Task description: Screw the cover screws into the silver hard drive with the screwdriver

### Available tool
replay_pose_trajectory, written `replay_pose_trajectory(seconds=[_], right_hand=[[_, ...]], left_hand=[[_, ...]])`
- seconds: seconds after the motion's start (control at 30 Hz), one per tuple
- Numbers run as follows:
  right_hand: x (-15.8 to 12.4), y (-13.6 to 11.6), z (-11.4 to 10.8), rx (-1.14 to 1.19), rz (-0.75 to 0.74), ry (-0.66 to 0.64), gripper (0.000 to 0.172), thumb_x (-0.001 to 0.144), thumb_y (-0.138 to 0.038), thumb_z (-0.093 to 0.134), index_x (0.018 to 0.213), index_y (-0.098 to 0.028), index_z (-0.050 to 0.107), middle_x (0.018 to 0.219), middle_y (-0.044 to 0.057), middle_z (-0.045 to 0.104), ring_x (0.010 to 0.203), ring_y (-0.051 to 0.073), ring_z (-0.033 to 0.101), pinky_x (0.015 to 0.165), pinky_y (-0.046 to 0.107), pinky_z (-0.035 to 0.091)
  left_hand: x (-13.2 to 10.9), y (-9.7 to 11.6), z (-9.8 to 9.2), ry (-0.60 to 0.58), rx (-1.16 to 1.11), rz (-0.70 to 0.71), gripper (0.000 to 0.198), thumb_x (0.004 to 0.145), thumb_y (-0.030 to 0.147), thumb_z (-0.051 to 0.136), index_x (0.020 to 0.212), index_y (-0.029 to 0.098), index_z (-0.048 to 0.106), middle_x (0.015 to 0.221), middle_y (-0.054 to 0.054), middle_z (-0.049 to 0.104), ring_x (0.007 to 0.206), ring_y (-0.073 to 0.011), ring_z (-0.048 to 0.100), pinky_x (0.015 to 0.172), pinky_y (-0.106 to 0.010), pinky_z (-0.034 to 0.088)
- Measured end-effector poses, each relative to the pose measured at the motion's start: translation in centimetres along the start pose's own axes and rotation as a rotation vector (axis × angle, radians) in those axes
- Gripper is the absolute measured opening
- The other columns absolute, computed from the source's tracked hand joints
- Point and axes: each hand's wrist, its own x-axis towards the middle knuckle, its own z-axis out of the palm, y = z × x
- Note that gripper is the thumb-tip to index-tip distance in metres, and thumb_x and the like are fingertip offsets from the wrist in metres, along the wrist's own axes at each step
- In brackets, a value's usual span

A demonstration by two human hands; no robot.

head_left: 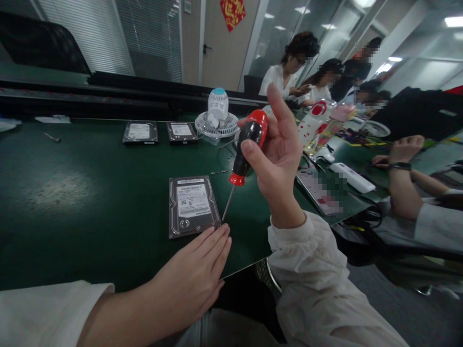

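A hard drive (192, 205) lies label-up on the green table (90, 202) in front of me. My left hand (191, 277) rests flat beside its near right corner, fingers stretched out and together, fingertips touching the drive's edge. My right hand (278, 154) holds a screwdriver (246, 149) with a red and black handle, thumb and fingers round the handle. The shaft slants down, and its tip meets the drive's near right corner. Several tiny screws (218, 171) lie on the table just beyond the drive.
Two more hard drives (140, 132) (181, 132) lie at the back of the table beside a small white fan (217, 118). A remote (352, 177), cables and papers sit to the right. Another person's arm (401, 178) leans there; other people sit farther back.
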Motion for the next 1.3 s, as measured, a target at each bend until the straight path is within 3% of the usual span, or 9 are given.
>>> replay_pose_trajectory(seconds=[0.17,0.33,0.57,0.73,0.83,0.97,1.03,1.17,1.3], right_hand=[[-0.23,0.39,0.28,0.147,0.004,-0.051,0.043,0.094,-0.063,0.055,0.127,-0.036,0.047,0.117,0.001,0.072,0.118,0.022,0.069,0.112,0.048,0.054],[-0.12,0.18,0.31,-0.035,-0.002,0.05,0.053,0.083,-0.067,0.069,0.121,-0.035,0.05,0.108,0.002,0.064,0.097,0.019,0.069,0.087,0.038,0.064],[-0.23,0.12,-0.02,0.152,0.016,-0.068,0.046,0.095,-0.058,0.053,0.137,-0.038,0.053,0.115,0.001,0.07,0.115,0.021,0.069,0.104,0.041,0.058],[-0.37,-0.31,-0.04,-0.027,-0.085,0.041,0.042,0.09,-0.054,0.069,0.128,-0.039,0.062,0.128,-0.001,0.065,0.114,0.021,0.068,0.105,0.041,0.058],[-0.34,-0.24,-0.2,-0.086,-0.067,0.053,0.043,0.091,-0.058,0.064,0.13,-0.04,0.062,0.138,-0.002,0.062,0.119,0.023,0.067,0.108,0.042,0.057],[-0.23,0.06,-0.25,0.088,0.008,-0.026,0.05,0.095,-0.058,0.053,0.141,-0.037,0.058,0.119,0.002,0.072,0.107,0.024,0.071,0.098,0.042,0.062],[-0.17,0.04,-0.21,0.16,-0.002,-0.036,0.045,0.095,-0.052,0.055,0.138,-0.038,0.061,0.114,0.001,0.073,0.102,0.022,0.072,0.093,0.039,0.062],[-0.02,0.03,-0.27,0.044,-0.071,0.024,0.04,0.09,-0.045,0.07,0.129,-0.04,0.066,0.138,-0.003,0.063,0.118,0.02,0.066,0.109,0.038,0.055],[0.12,0.63,-0.39,0.085,-0.041,-0.026,0.044,0.095,-0.051,0.06,0.137,-0.038,0.059,0.121,-0.001,0.071,0.107,0.021,0.07,0.106,0.042,0.056]], left_hand=[[0.1,-0.01,-0.13,-0.007,-0.007,-0.006,0.057,0.1,0.039,0.052,0.136,-0.003,0.063,0.146,-0.023,0.063,0.139,-0.0334,0.057,0.122,-0.043,0.026],[0.13,-0.01,-0.05,-0.004,-0.018,-0.003,0.057,0.099,0.039,0.054,0.137,-0.004,0.063,0.146,-0.024,0.062,0.139,-0.0344,0.057,0.122,-0.044,0.025],[0.16,0.0,-0.04,-0.004,-0.015,-0.004,0.058,0.099,0.039,0.054,0.137,-0.004,0.063,0.146,-0.024,0.062,0.14,-0.0347,0.056,0.123,-0.044,0.024],[0.05,0.1,-0.02,0.001,-0.014,-0.008,0.057,0.1,0.039,0.053,0.137,-0.003,0.063,0.146,-0.024,0.063,0.14,-0.0338,0.056,0.122,-0.043,0.025],[0.06,0.08,-0.04,-0.004,-0.012,-0.005,0.057,0.1,0.039,0.053,0.137,-0.004,0.063,0.146,-0.025,0.063,0.139,-0.0343,0.056,0.122,-0.044,0.025],[0.2,-0.03,-0.11,-0.006,-0.02,0.006,0.058,0.099,0.039,0.055,0.137,-0.005,0.062,0.146,-0.025,0.062,0.139,-0.0354,0.057,0.122,-0.044,0.024],[0.2,-0.05,-0.11,-0.007,-0.02,0.006,0.058,0.099,0.039,0.056,0.137,-0.005,0.062,0.146,-0.025,0.062,0.139,-0.0357,0.057,0.122,-0.044,0.024],[0.06,-0.02,0.01,-0.002,-0.023,0.005,0.059,0.097,0.039,0.057,0.136,-0.005,0.062,0.146,-0.026,0.062,0.139,-0.0363,0.057,0.122,-0.045,0.024],[0.01,-0.01,0.04,-0.005,-0.021,0.004,0.058,0.098,0.039,0.056,0.136,-0.004,0.062,0.146,-0.025,0.062,0.14,-0.0358,0.056,0.123,-0.045,0.024]])
